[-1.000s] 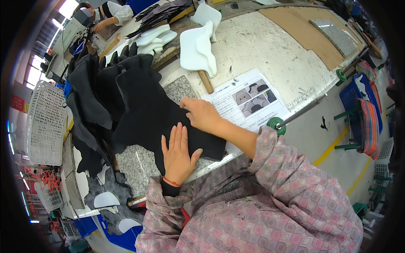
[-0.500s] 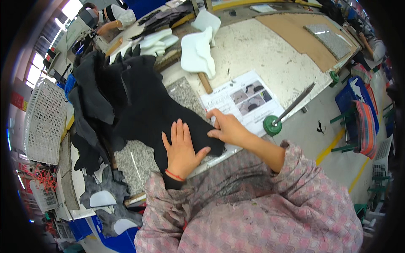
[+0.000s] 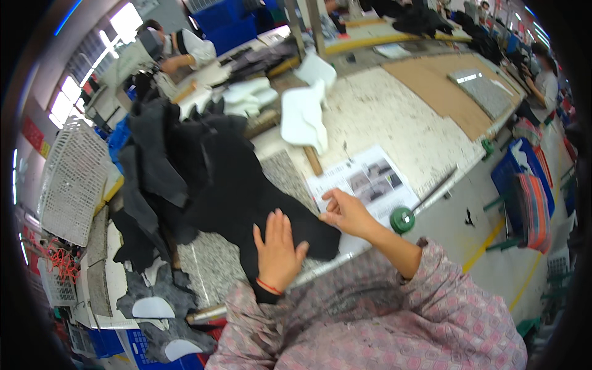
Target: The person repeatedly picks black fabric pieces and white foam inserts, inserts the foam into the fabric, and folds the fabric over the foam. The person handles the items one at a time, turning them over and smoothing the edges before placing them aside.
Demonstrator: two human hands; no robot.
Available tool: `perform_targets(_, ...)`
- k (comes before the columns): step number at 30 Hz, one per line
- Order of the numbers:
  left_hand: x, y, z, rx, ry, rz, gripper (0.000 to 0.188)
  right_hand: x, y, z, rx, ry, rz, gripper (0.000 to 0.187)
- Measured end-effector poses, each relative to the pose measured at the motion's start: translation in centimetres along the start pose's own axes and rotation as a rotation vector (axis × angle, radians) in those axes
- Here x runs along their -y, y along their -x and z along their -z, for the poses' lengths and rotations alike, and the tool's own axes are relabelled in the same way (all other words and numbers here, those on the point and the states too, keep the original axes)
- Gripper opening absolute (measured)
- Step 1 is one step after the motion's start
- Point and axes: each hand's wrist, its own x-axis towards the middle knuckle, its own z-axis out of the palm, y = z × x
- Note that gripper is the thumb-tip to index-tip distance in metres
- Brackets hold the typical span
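Note:
A flat black sheet piece (image 3: 246, 191), like foam-backed fabric, lies across a speckled grey stone slab (image 3: 209, 265). My left hand (image 3: 279, 253) rests flat on its lower middle, fingers together and thumb out to the side. At the piece's right edge is my right hand (image 3: 350, 216), its thumb and forefinger brought together in a pinch. Whether anything is between those fingertips is too small to make out. Under and beside that hand lies a printed sheet with photos (image 3: 370, 176). More black pieces (image 3: 157, 154) are heaped to the left, overlapping the flat one.
White shaped templates (image 3: 302, 117) lie behind, near a wooden handle (image 3: 313, 161). A green round weight (image 3: 402, 219) sits at the table's front edge, by a dark rod (image 3: 436, 187). Grey pieces with white patches (image 3: 151, 306) hang at lower left. Another person (image 3: 185, 52) works at far left.
The whole view has shifted, so the table sits lower and further right. My right hand's thumb and forefinger have drawn together at the edge. My left hand stays flat on the piece.

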Motion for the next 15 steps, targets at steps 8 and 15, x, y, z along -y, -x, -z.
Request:
perform_targets(8, 0.0, 0.3, 0.5, -0.155, 0.231, 0.034, 0.061, 1.9, -7.3, -5.4, -0.013, 0.313, 0.111, 0.023)
perform_targets(15, -0.3, 1.3, 0.9, -0.099, 0.233, 0.009, 0.061, 0.2, -6.6, -2.4, 0.036, 0.078, 0.283, 0.02)
